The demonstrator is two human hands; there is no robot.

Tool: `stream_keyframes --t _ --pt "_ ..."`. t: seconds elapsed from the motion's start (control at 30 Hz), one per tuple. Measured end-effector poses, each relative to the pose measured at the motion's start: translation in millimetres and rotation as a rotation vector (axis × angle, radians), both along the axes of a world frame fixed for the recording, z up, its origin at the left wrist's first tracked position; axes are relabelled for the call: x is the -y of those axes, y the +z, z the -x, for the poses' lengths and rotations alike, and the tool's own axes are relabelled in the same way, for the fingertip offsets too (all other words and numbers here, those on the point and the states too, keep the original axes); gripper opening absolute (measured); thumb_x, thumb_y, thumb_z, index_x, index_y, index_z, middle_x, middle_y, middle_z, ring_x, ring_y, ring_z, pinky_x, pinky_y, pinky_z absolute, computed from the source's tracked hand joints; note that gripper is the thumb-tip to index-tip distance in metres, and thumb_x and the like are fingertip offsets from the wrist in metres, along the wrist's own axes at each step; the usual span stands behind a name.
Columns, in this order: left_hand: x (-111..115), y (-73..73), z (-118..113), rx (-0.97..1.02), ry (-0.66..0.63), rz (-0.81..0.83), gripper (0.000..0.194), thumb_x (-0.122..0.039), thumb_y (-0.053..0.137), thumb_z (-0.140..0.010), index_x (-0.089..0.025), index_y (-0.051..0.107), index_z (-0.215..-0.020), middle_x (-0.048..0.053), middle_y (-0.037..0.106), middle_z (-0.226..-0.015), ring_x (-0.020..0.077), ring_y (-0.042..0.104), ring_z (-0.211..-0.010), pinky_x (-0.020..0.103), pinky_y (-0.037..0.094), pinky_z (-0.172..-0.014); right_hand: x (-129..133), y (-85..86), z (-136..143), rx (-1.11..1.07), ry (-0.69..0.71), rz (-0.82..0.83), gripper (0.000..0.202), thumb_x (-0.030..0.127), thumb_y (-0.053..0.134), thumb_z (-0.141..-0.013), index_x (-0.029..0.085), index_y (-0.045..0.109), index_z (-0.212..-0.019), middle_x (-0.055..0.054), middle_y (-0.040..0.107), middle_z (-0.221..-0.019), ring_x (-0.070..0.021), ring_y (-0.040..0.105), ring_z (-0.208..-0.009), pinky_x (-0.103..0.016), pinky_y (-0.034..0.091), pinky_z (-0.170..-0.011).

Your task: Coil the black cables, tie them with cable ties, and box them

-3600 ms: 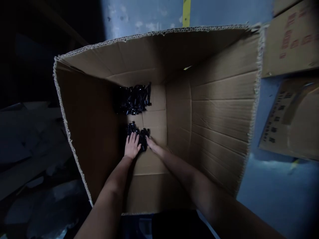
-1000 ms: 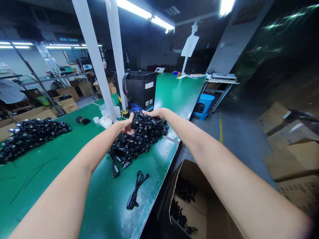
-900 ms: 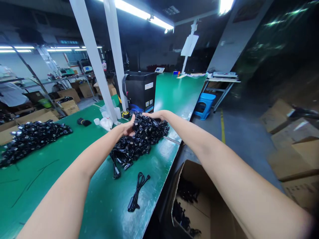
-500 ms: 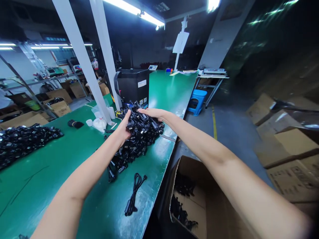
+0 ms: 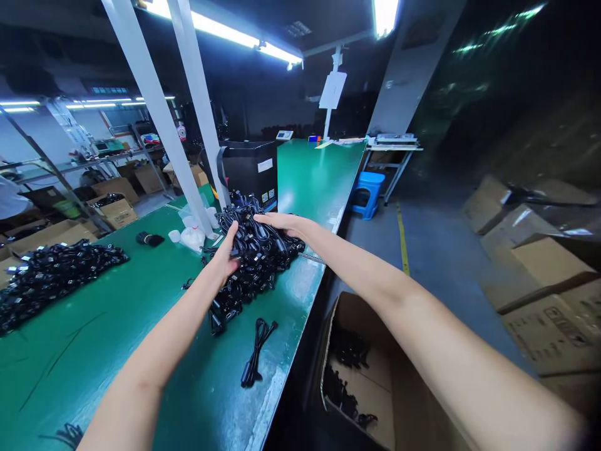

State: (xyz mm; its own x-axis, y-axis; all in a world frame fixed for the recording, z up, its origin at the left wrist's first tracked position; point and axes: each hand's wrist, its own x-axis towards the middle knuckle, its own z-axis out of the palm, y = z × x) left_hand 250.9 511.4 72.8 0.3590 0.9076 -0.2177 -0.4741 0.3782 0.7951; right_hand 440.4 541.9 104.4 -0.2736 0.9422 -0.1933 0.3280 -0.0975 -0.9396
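While both hands were down inside a carton a few seconds ago, they now work over the green workbench [image 5: 201, 388], the left hand [image 5: 226, 254] and right hand [image 5: 280, 222] clasping a mass of black cables [image 5: 258, 247] between them; some fingers are hidden among the strands. A second ago this mass topped out about level with the hands; now loops rise above them, in front of the black tote bag [image 5: 251, 164]. The single coiled cable [image 5: 256, 354], nearer the body than the grip, lies unmoved.

Below and to the right of the grip, the open carton [image 5: 382, 382] holds black cable bundles [image 5: 348, 347] mainly in two clusters, bare cardboard showing beside them. Just beyond the grip, the tote's inside is out of sight. Left of the grip, near the white posts, a clear plastic bag [image 5: 193, 238] holds something white. Farther off leftward, a background carton [image 5: 121, 214] shows black contents at its top.
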Motion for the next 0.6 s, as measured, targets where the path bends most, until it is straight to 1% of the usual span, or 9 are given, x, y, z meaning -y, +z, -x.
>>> stream_keyframes --t 0.1,0.2,0.27,0.37,0.43,0.5,0.57,0.6 --pt "7.9 12.4 1.9 -0.018 -0.022 -0.030 0.052 -0.057 0.063 -0.082 -0.018 0.066 -0.116 0.012 0.073 -0.102 0.0300 0.068 -0.101 0.044 0.056 -0.090 4.3 7.9 -0.4 -0.029 -0.020 -0.058 0.068 0.068 0.070 -0.070 0.022 0.058 -0.119 -0.009 0.060 -0.131 -0.0281 0.056 -0.119 -0.041 0.044 -0.104" --pt "16.4 25.7 5.6 -0.066 0.020 -0.052 0.048 -0.056 0.064 -0.082 -0.020 0.067 -0.113 0.011 0.073 -0.100 0.0295 0.069 -0.098 0.041 0.059 -0.084 11.0 17.2 0.1 -0.083 -0.002 -0.129 0.067 0.068 0.072 -0.068 0.021 0.059 -0.114 -0.009 0.065 -0.123 -0.0270 0.060 -0.113 -0.041 0.048 -0.101" --pt "23.4 34.2 7.0 -0.094 0.017 -0.067 0.045 -0.054 0.063 -0.083 -0.019 0.068 -0.112 0.011 0.073 -0.099 0.0292 0.069 -0.097 0.039 0.060 -0.079 19.9 24.7 -0.4 -0.098 -0.010 -0.180 0.066 0.066 0.074 -0.067 0.020 0.059 -0.111 -0.009 0.066 -0.120 -0.0265 0.061 -0.112 -0.041 0.047 -0.103" --pt "39.2 49.1 2.5 -0.107 -0.053 -0.124 0.047 -0.056 0.058 -0.086 -0.017 0.067 -0.111 0.013 0.073 -0.100 0.0295 0.068 -0.099 0.037 0.061 -0.077 42.4 37.8 -6.2 -0.135 -0.018 -0.239 0.069 0.065 0.074 -0.068 0.017 0.057 -0.115 -0.010 0.065 -0.121 -0.0262 0.060 -0.113 -0.043 0.044 -0.105" --pt "55.1 61.4 -7.4 -0.105 -0.083 -0.195 0.049 -0.056 0.055 -0.088 -0.016 0.066 -0.113 0.012 0.072 -0.102 0.0300 0.066 -0.104 0.036 0.060 -0.080 63.4 46.7 -16.1 -0.178 -0.029 -0.280 0.069 0.065 0.073 -0.070 0.016 0.055 -0.116 -0.010 0.064 -0.121 -0.0264 0.059 -0.113 -0.045 0.044 -0.104" --pt "75.0 74.3 -24.4 -0.113 -0.123 -0.256 0.050 -0.054 0.052 -0.091 -0.014 0.063 -0.118 0.012 0.070 -0.106 0.0302 0.063 -0.110 0.038 0.057 -0.087 89.1 53.3 -33.1 -0.216 -0.059 -0.324 0.068 0.064 0.072 -0.072 0.015 0.054 -0.115 -0.010 0.065 -0.118 -0.0266 0.060 -0.111 -0.047 0.045 -0.103" --pt "96.8 84.1 -49.0 -0.122 -0.198 -0.292 0.052 -0.051 0.045 -0.096 -0.010 0.057 -0.126 0.011 0.068 -0.111 0.0291 0.058 -0.117 0.042 0.052 -0.095 119.5 54.6 -57.7 -0.256 -0.082 -0.369 0.065 0.063 0.071 -0.074 0.013 0.054 -0.112 -0.009 0.066 -0.113 -0.0264 0.061 -0.109 -0.049 0.044 -0.103" --pt "107.6 86.1 -64.1 -0.126 -0.244 -0.293 0.052 -0.049 0.041 -0.098 -0.009 0.055 -0.129 0.010 0.067 -0.114 0.0285 0.056 -0.119 0.043 0.049 -0.098 136.4 52.2 -72.6 -0.273 -0.100 -0.385 0.064 0.063 0.070 -0.075 0.013 0.054 -0.112 -0.008 0.067 -0.111 -0.0263 0.061 -0.109 -0.049 0.043 -0.104"
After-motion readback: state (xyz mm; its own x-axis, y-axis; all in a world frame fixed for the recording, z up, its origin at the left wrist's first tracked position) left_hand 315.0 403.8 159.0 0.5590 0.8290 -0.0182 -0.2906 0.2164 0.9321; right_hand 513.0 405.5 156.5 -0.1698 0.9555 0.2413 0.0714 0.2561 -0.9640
